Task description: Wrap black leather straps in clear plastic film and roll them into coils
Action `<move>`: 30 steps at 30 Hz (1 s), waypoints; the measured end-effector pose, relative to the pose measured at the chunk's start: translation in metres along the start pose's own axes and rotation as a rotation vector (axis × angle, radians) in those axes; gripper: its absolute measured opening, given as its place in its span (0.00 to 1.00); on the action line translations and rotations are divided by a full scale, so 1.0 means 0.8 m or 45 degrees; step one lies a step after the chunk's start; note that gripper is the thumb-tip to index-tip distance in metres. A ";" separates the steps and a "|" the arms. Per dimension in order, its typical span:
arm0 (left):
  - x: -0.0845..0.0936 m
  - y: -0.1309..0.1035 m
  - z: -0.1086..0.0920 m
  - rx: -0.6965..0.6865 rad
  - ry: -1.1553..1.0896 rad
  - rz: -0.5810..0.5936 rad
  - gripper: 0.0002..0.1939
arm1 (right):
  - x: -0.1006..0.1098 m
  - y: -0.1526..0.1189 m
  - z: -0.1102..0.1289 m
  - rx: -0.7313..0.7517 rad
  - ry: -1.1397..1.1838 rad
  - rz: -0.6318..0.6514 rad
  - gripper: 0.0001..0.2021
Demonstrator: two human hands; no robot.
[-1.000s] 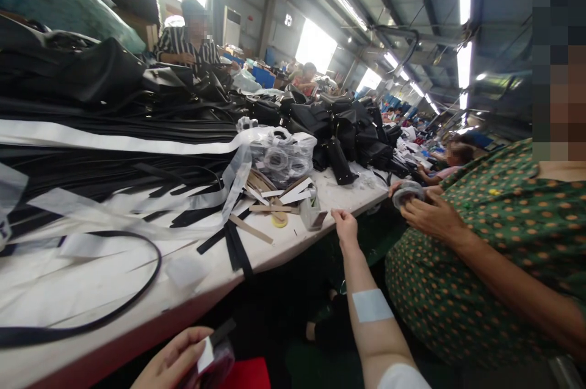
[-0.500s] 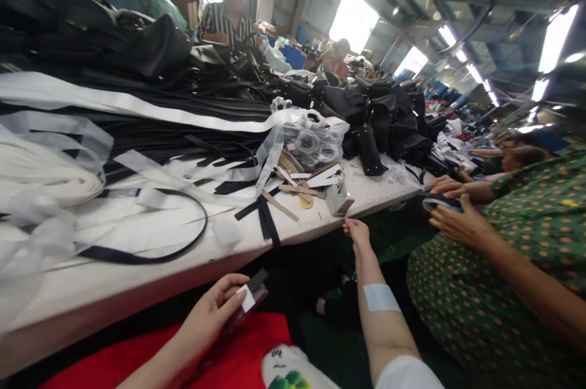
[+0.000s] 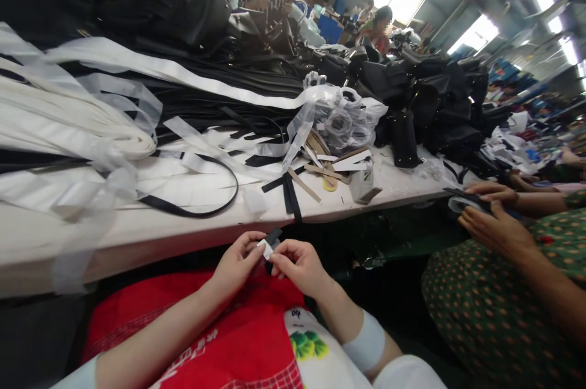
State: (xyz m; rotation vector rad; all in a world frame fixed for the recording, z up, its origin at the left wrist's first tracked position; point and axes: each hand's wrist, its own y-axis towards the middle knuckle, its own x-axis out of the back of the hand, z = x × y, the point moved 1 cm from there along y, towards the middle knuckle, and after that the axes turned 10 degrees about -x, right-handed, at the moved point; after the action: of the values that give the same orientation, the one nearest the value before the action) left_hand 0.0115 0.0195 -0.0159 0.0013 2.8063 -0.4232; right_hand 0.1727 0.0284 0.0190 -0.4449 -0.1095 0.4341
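Above the red apron (image 3: 196,316), my left hand (image 3: 238,259) is closed on a small black piece (image 3: 273,235) with a white tag (image 3: 265,248) on it. My right hand (image 3: 300,264) meets it from the right, its thumb and fingers pinched at the tag's edge; whether it grips the tag or something smaller is hidden. Just beyond both hands runs the front edge of the white table (image 3: 220,230). Black strips (image 3: 292,196) hang over that edge.
Brown and white strips, a small box (image 3: 365,186) and clear plastic rolls (image 3: 341,123) lie on the table. Black bags (image 3: 421,102) are piled behind. At the right, a person in a green dotted garment (image 3: 499,291) holds a dark piece.
My right hand has come back from the table edge beside the small box to the tag in my left hand. The view has shifted, and the table things appear farther right.
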 end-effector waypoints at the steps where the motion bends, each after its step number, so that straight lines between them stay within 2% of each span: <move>1: 0.002 -0.001 0.000 -0.007 -0.008 -0.006 0.26 | -0.003 0.001 -0.003 0.000 -0.020 -0.015 0.13; 6: 0.008 -0.002 -0.001 -0.027 0.004 -0.055 0.27 | -0.004 0.013 -0.015 -0.083 -0.052 -0.121 0.15; 16: 0.005 -0.006 -0.007 -0.066 0.043 -0.054 0.25 | -0.008 0.018 -0.027 -0.188 -0.128 -0.200 0.21; 21: 0.007 -0.008 -0.001 -0.060 0.097 -0.114 0.28 | -0.011 0.019 -0.031 -0.173 -0.104 -0.196 0.21; 23: 0.010 -0.009 0.002 -0.070 0.109 -0.128 0.29 | -0.013 0.019 -0.033 -0.154 -0.023 -0.125 0.20; 27: 0.013 -0.014 -0.005 -0.219 0.338 -0.163 0.23 | -0.020 0.024 -0.034 -0.111 0.233 0.055 0.19; 30: 0.007 -0.022 -0.021 -0.471 0.561 -0.097 0.17 | -0.025 0.028 -0.030 -0.097 0.329 0.013 0.18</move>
State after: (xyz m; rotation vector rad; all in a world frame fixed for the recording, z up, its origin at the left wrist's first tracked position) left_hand 0.0000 0.0070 0.0029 -0.1043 3.2845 0.1038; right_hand 0.1506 0.0284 -0.0126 -0.5729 0.1268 0.3798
